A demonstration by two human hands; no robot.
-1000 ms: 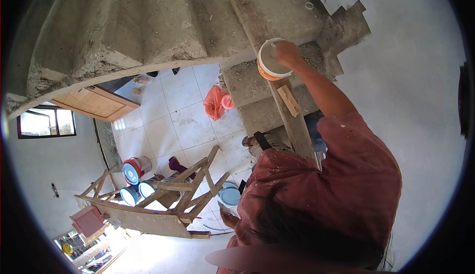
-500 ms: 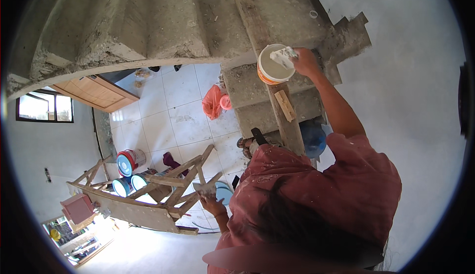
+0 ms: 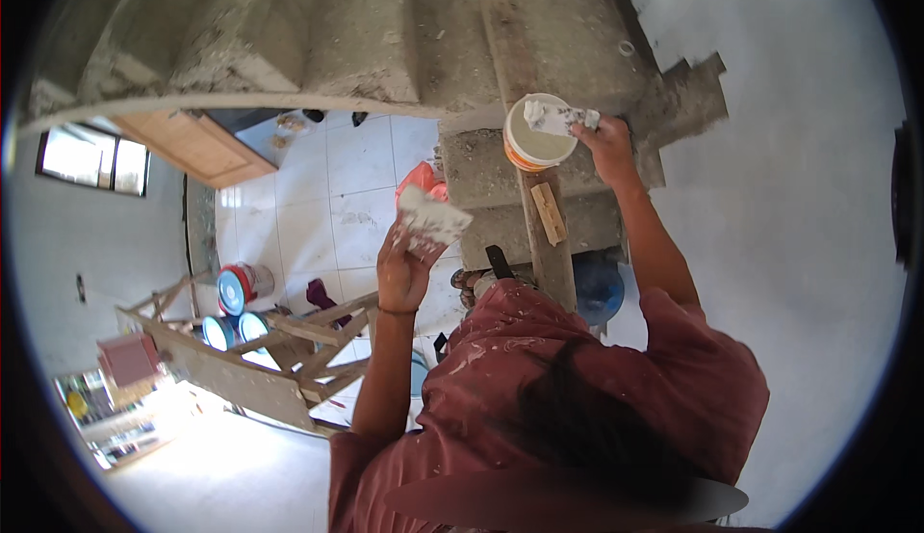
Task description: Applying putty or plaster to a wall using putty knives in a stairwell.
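My right hand (image 3: 608,140) is shut on a putty knife (image 3: 560,115) loaded with white putty, held over the rim of a white bucket with an orange band (image 3: 535,140). The bucket stands on a rough concrete stair step (image 3: 481,172), beside a wooden plank (image 3: 547,244). My left hand (image 3: 404,268) is raised over the open drop and grips a flat trowel (image 3: 430,219) smeared with white putty. I wear a maroon, putty-speckled shirt.
A white plastered wall (image 3: 799,206) fills the right side. The grey underside of the concrete stairs (image 3: 327,32) is above. Far below lie a tiled floor, a wooden trestle (image 3: 289,355), several paint buckets (image 3: 236,287), a blue bucket (image 3: 599,290) and an orange bag (image 3: 420,179).
My left hand has come up into view with the trowel. My right hand has shifted from the bucket's rim and now holds the loaded putty knife above it.
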